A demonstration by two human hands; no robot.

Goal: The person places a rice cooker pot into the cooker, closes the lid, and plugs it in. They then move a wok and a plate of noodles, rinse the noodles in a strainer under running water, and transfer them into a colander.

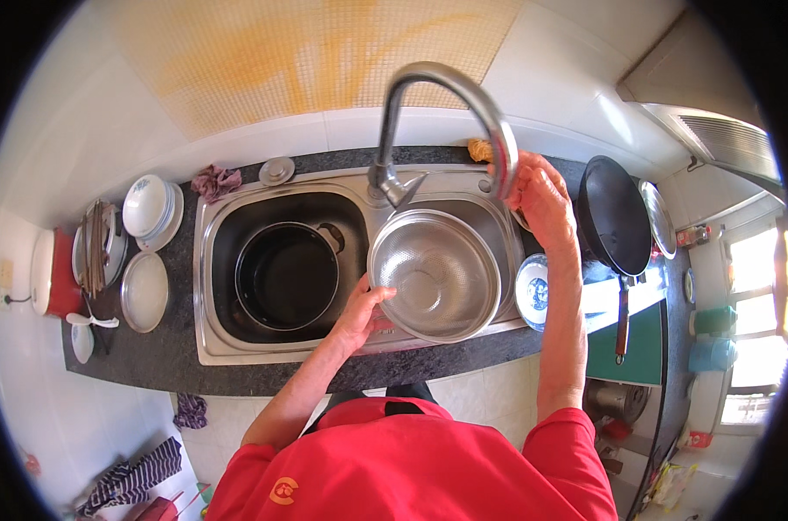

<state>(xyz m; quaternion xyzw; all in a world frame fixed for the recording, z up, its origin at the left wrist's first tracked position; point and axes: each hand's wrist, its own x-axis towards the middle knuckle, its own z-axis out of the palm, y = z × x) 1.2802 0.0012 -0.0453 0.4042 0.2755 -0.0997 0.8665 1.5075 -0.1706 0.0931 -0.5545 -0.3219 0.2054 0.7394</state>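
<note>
A perforated stainless-steel basin, a colander (433, 277), sits tilted over the right bowl of the double sink (205, 355). My left hand (361, 316) grips its near-left rim, thumb on the inside. My right hand (542, 202) is at the end of the curved metal faucet (446, 70), with its fingertips partly behind the spout. Whether those fingers close around the spout cannot be seen. The spout is slightly blurred. Inside the left bowl rests a black cooking pot (286, 277). A blue-and-white bowl (532, 292) stands right of the sink, by my right forearm.
Stacked white bowls (147, 205), a shallow round dish (144, 293) and a bundle of chopsticks (94, 251) stand on the left counter. A purple cloth (216, 182) and a pot lid (277, 170) lie behind the sink. On the right is a black wok (615, 215), its handle pointing towards me.
</note>
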